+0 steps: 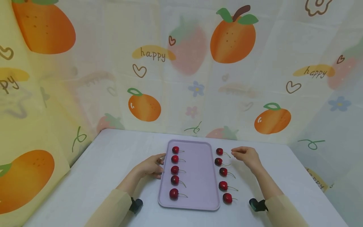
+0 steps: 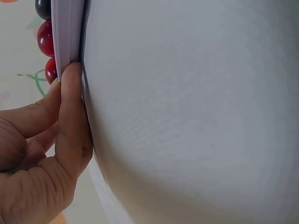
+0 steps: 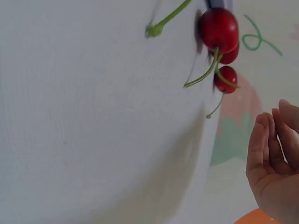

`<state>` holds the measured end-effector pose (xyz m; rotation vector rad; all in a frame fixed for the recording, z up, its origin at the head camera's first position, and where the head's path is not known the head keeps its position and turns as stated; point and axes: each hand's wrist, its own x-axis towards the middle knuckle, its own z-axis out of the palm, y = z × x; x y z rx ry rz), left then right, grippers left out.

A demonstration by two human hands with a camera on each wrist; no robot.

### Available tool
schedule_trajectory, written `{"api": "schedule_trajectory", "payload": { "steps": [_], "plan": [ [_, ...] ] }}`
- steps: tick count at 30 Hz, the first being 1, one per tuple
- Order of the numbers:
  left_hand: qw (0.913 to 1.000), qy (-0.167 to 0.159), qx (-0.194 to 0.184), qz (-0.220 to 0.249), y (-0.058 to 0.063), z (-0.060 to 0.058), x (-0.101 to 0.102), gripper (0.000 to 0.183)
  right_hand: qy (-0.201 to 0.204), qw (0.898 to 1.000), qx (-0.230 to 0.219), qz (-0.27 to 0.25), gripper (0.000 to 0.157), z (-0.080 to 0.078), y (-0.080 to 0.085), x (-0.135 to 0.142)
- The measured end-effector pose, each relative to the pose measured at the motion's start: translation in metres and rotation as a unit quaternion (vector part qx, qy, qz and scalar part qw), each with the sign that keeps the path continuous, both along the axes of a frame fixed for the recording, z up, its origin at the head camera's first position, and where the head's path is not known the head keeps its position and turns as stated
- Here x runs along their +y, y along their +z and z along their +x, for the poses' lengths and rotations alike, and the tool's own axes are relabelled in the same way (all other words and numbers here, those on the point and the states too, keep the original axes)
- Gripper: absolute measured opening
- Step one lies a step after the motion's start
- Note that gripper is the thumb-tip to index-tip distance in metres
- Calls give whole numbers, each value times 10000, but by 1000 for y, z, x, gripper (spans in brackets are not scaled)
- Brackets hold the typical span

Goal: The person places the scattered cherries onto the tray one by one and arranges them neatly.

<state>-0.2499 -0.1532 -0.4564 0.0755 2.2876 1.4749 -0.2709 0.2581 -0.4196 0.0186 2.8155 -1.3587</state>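
Note:
A pale purple tray (image 1: 195,176) lies on the white table, with several red cherries (image 1: 175,169) in a column along its left side, stems to the right. My left hand (image 1: 151,166) is at the tray's left edge. In the left wrist view its thumb and a finger (image 2: 71,88) pinch the tray's rim. Several more cherries (image 1: 223,186) lie in a column on the table just right of the tray. Beside the farthest cherry (image 1: 219,151), close to its stem, is my right hand (image 1: 247,157). Its fingers are extended close together, with nothing visible between them.
White cloth covers the table (image 1: 113,160). Behind it hangs a printed curtain (image 1: 181,94) with oranges, strawberries and flowers. A dark band shows at each wrist, the left one (image 1: 136,205) and the right one (image 1: 257,205).

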Motion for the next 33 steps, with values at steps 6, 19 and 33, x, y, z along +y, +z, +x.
{"api": "schedule_trajectory", "payload": {
  "steps": [6, 19, 33],
  "plan": [
    [10000, -3, -24, -65, 1, 1, 1, 78, -174, 9998, 4, 121, 35, -12, -9, 4],
    [9999, 2, -9, -115, 3, 3, 2, 78, -112, 9980, -78, 609, 29, -25, -22, 4],
    [9999, -4, -12, -145, 3, 2, 2, 78, 40, 9964, -134, 842, 23, -30, -28, -3]
  ]
}}
